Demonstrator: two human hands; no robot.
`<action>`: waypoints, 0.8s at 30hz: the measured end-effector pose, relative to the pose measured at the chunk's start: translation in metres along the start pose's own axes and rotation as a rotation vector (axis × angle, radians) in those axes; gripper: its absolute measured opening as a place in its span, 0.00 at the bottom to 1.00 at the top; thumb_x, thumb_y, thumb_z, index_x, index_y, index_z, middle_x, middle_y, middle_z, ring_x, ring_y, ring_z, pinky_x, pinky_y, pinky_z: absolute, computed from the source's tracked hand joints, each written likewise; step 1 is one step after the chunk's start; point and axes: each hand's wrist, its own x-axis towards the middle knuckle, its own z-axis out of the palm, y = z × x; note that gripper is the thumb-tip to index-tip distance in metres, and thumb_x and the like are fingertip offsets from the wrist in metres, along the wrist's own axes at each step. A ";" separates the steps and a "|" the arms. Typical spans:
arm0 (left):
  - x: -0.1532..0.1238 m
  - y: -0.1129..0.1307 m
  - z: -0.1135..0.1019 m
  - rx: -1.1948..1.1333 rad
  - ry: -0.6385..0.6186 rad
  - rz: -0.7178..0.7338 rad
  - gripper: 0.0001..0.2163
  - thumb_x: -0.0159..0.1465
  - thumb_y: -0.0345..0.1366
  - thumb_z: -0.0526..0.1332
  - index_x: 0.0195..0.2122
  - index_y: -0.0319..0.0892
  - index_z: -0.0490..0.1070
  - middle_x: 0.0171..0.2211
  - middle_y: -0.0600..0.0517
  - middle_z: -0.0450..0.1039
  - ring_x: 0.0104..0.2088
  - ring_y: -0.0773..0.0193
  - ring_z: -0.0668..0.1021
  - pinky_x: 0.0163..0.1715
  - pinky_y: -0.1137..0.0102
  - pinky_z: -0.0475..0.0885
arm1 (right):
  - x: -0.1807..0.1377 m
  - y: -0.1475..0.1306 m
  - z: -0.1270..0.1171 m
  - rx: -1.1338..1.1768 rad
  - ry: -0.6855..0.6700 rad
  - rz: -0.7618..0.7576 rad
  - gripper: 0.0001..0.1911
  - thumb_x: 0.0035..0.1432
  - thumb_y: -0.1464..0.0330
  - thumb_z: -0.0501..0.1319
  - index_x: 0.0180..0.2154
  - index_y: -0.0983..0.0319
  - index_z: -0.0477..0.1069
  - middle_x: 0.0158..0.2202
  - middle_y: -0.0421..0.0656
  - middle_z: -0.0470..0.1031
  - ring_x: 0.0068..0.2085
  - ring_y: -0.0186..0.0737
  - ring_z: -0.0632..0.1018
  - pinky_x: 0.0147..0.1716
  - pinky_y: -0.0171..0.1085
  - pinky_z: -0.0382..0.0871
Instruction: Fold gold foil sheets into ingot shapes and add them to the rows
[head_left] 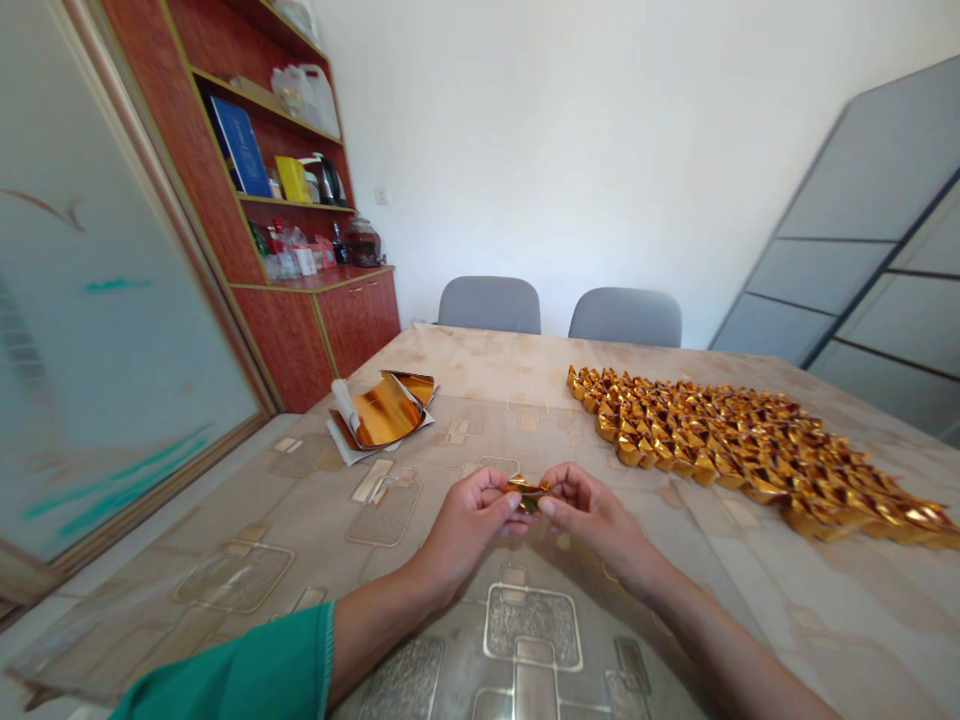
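Observation:
A small piece of gold foil paper (527, 492) is pinched between both my hands just above the table. My left hand (469, 520) grips its left end with closed fingers, and my right hand (589, 512) grips its right end the same way. To the right lies a large spread of several folded gold paper ingots (750, 445) in rows. At the left a stack of flat gold foil sheets (384, 410) rests on white paper.
The table (517, 620) has a beige patterned cover. Two grey chairs (489, 304) (625, 316) stand at its far side. A red wooden cabinet (315, 310) with shelves of bottles and a kettle is at the left. Grey panels (862, 250) lean at the right.

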 end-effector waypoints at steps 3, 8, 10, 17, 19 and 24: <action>-0.001 0.001 0.000 0.005 0.017 -0.001 0.20 0.49 0.45 0.73 0.31 0.39 0.66 0.27 0.52 0.78 0.29 0.65 0.80 0.32 0.72 0.74 | 0.000 -0.003 -0.002 -0.025 0.005 0.015 0.18 0.51 0.51 0.67 0.29 0.57 0.67 0.24 0.37 0.68 0.25 0.36 0.65 0.25 0.36 0.57; -0.003 0.000 -0.002 0.012 0.044 -0.018 0.18 0.48 0.44 0.73 0.30 0.38 0.68 0.28 0.53 0.77 0.30 0.66 0.79 0.30 0.74 0.73 | 0.000 -0.001 0.000 -0.003 -0.002 0.022 0.19 0.50 0.51 0.68 0.28 0.58 0.68 0.22 0.36 0.67 0.24 0.35 0.63 0.25 0.35 0.55; -0.003 0.000 -0.003 0.009 0.055 -0.027 0.17 0.48 0.42 0.73 0.30 0.38 0.69 0.27 0.54 0.75 0.30 0.68 0.78 0.29 0.75 0.72 | 0.000 0.000 0.000 -0.004 -0.013 0.033 0.19 0.50 0.51 0.68 0.28 0.58 0.68 0.22 0.36 0.67 0.24 0.35 0.63 0.25 0.35 0.54; -0.002 0.003 -0.001 0.002 0.072 -0.014 0.16 0.48 0.42 0.74 0.29 0.38 0.70 0.27 0.55 0.74 0.27 0.70 0.76 0.28 0.75 0.72 | -0.001 -0.002 0.000 0.014 -0.047 0.073 0.18 0.51 0.51 0.68 0.30 0.57 0.68 0.24 0.36 0.66 0.25 0.35 0.64 0.26 0.36 0.54; -0.003 0.003 -0.001 0.002 0.065 -0.007 0.16 0.48 0.42 0.73 0.29 0.37 0.70 0.26 0.55 0.74 0.26 0.70 0.75 0.28 0.75 0.72 | -0.002 -0.005 0.001 0.009 -0.060 0.080 0.18 0.51 0.51 0.67 0.31 0.57 0.69 0.24 0.37 0.66 0.25 0.36 0.64 0.27 0.36 0.55; -0.006 0.002 0.000 -0.024 0.043 0.007 0.15 0.50 0.40 0.73 0.29 0.38 0.70 0.26 0.55 0.74 0.26 0.70 0.76 0.28 0.75 0.71 | -0.003 -0.007 0.002 0.024 -0.065 0.044 0.18 0.50 0.52 0.69 0.30 0.57 0.68 0.24 0.36 0.66 0.26 0.36 0.63 0.26 0.36 0.53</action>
